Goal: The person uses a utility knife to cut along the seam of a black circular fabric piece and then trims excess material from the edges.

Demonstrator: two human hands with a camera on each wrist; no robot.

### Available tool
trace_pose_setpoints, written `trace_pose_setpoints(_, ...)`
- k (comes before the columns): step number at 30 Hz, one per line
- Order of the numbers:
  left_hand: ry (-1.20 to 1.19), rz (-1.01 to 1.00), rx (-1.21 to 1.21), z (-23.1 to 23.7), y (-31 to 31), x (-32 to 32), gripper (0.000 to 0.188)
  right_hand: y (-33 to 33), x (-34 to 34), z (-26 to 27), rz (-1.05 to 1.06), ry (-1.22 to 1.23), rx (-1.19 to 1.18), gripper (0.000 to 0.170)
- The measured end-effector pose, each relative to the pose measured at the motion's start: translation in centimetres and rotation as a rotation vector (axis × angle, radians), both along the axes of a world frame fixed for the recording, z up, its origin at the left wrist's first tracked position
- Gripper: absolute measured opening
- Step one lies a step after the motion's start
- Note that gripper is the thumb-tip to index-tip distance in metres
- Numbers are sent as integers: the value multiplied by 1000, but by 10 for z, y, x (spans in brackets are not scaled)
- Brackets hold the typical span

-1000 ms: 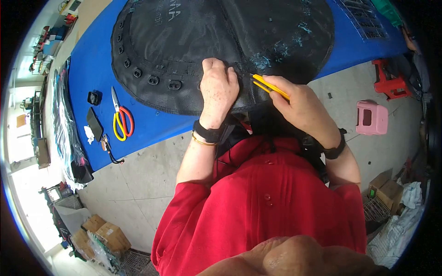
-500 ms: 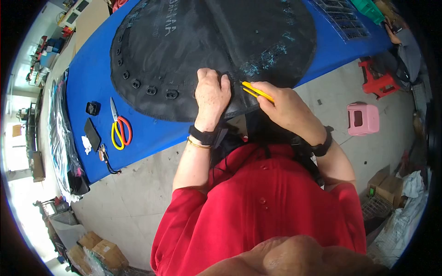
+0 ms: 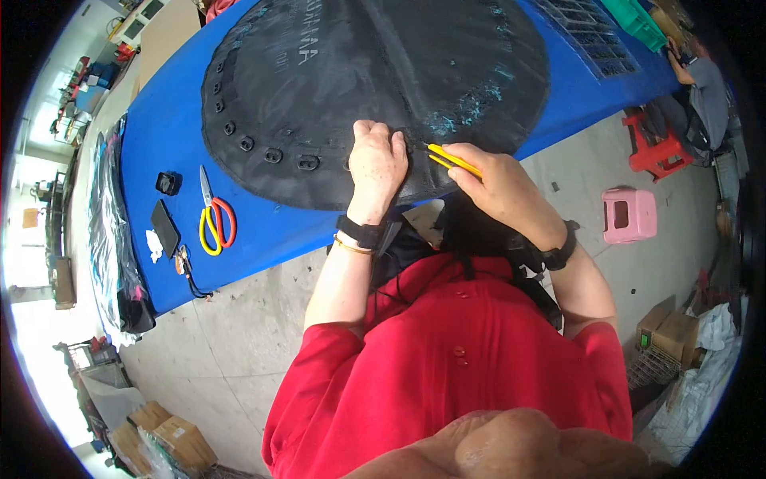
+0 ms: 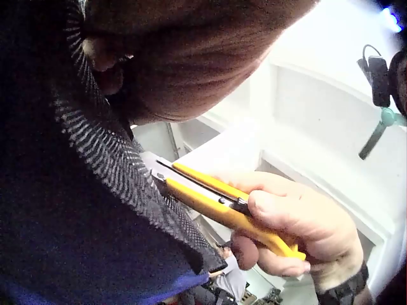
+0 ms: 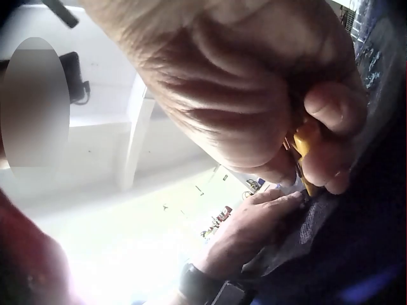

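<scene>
Snips (image 4: 197,197) in right hand (image 3: 511,188), fingers and thumb wrapped around the yellow arms. Left hand (image 3: 377,168) lies on the black sheet (image 3: 343,88); can't tell if its fingers pinch the sheet or just press it. Snips sit just right of the left hand, a small gap between, over the strip of sheet by the worktop's (image 3: 267,227) near edge.

Tips point left and away from the person, toward the left hand's side; long axis runs diagonally from the right palm to the sheet. Left wrist view: the two arms stand apart, tips by the sheet's mesh border; contact unclear. Row of buckles (image 3: 308,162) follows the sheet's rim left of the left hand. Scissors (image 3: 211,203) on the worktop's left part, blades facing its far edge.
</scene>
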State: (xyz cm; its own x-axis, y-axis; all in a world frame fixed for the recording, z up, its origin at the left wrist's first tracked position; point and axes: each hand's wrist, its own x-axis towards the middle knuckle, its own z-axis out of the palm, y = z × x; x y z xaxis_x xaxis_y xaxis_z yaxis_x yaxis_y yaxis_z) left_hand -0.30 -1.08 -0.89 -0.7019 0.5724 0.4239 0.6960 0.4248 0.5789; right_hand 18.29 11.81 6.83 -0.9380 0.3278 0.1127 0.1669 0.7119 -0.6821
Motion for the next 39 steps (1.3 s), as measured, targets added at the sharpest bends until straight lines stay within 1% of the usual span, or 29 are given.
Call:
trace_pose_setpoints(5,-10,-1,31,-5,0,-2,22,-1,0,0,-6,18,-21,35)
trace_pose_setpoints(8,-2,-2,38,-1,-1,0,21,0,0,-9,0,126,19,31)
trace_pose_setpoints(11,-9,-10,46,-1,-1,0,19,1,1,-13,-2,122,24,31)
trace_pose_setpoints(14,-34,-9,33,1,-1,-1,17,1,2,-7,-16,42,-1,31)
trace_pose_setpoints(20,-41,-8,41,2,-2,-1,17,4,0,-12,-23,150,-56,33)
trace_pose_setpoints(23,-65,-7,24,4,-2,0,17,9,-8,-17,-55,209,-62,34)
trace_pose_setpoints(29,-95,14,13,7,-1,2,17,16,-25,-24,-43,181,-92,34)
trace_pose_setpoints(35,-93,17,24,9,-1,2,16,16,-33,-35,-35,266,-81,33)
trace_pose_setpoints(39,-110,30,12,10,0,3,16,15,-31,-28,-32,180,-133,33)
